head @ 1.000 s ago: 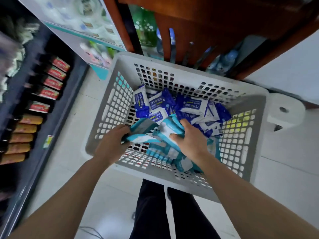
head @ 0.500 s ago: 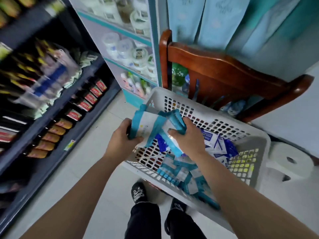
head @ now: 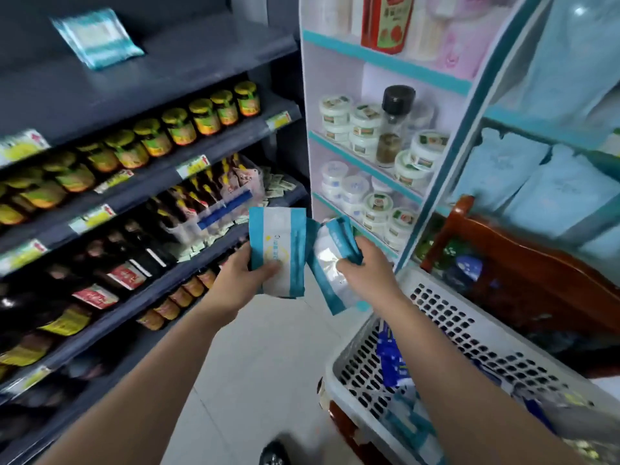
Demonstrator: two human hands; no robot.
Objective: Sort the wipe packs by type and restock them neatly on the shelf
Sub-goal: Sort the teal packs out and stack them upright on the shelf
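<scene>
Above the basket (head: pixel 436 317), the left hand (head: pixel 240 280) grips one teal wipe pack (head: pixel 278 250) and the right hand (head: pixel 364 268) clutches several more (head: pixel 330 263); they look light, soft and slippery, best pinched across the flat faces.

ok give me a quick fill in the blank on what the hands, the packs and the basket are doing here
1. The left hand holds a white pack with ____ edges.
2. The right hand grips a bunch of packs above the floor, left of the ____.
3. The dark blue packs lie inside the white ____.
4. One teal pack lies alone on the ____ dark shelf.

Missing words: teal; basket; basket; top
</scene>
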